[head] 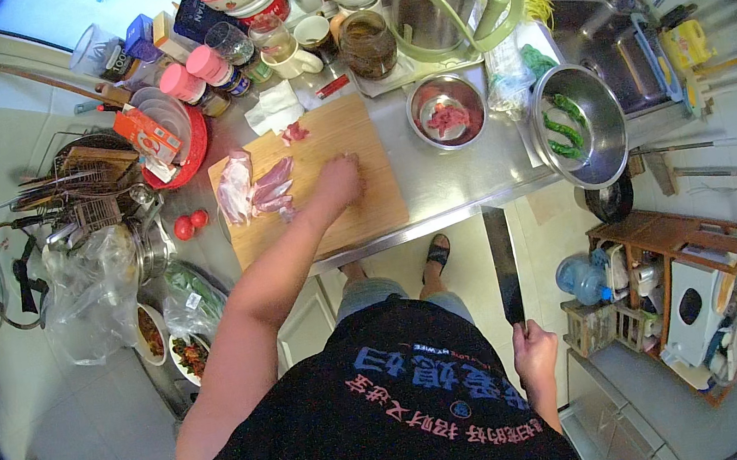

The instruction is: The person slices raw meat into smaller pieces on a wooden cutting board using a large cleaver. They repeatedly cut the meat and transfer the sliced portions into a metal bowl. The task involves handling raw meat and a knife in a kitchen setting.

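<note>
My left hand (340, 179) rests on the right half of a wooden cutting board (362, 126), fingers bent down. Whether anything lies under those fingers is hidden. Left of it on the board are a large pale piece of raw meat (236, 188) and darker raw meat pieces (273, 183). A small scrap of raw meat (295, 133) sits near the far edge. Off the counter at the right, my right hand (534, 346) grips a kitchen knife (503, 261) with a broad dark blade. A steel bowl (422, 135) beside the board contains cut raw meat (448, 119).
A larger steel bowl (552, 167) of green peppers (565, 131) overlaps the counter's front edge near the sink (596, 46). Glass jars, cups and a green-handled pitcher (433, 5) line the back. Tomatoes (192, 224) and a dish rack (78, 174) are at left.
</note>
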`<state>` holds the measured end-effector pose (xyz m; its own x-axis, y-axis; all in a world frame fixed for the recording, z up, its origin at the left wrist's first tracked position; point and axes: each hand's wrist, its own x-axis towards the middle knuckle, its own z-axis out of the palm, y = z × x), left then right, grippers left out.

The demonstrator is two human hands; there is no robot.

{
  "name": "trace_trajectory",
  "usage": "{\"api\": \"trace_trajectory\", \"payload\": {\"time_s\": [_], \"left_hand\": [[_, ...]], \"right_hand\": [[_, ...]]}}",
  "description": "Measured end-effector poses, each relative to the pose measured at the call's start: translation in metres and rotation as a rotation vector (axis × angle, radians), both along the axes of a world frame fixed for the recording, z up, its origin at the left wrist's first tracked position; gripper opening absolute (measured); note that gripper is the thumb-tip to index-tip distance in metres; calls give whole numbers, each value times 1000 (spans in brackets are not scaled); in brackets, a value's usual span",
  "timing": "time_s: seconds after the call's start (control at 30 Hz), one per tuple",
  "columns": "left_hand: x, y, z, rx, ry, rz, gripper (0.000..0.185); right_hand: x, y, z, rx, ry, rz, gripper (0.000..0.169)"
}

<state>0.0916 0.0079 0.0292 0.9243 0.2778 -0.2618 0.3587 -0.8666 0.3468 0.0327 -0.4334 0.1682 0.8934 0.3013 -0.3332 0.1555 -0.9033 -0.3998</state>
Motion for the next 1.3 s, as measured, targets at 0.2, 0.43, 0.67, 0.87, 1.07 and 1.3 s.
{"api": "trace_trajectory", "payload": {"time_s": [0.2, 0.43, 0.67, 0.87, 1.07, 1.3], "left_hand": [[-11, 13, -9, -76, 5, 13, 23], [29, 13, 49, -560, -198, 238, 9], [146, -64, 83, -1146, -282, 148, 15], [196, -72, 6, -201, -115, -32, 30], [185, -73, -3, -138, -363, -14, 26], [195, -84, -20, -1005, -159, 480, 19]], "right_hand": [[-6, -10, -7, 52, -12, -57, 28], [-7, -15, -5, 47, 5, -128, 29], [-10, -18, -6, 26, -1, -120, 30], [-13, -19, 1, 20, 22, -129, 30], [-8, -12, -4, 20, 90, -143, 31], [5, 5, -1, 14, 110, -19, 31]]}}
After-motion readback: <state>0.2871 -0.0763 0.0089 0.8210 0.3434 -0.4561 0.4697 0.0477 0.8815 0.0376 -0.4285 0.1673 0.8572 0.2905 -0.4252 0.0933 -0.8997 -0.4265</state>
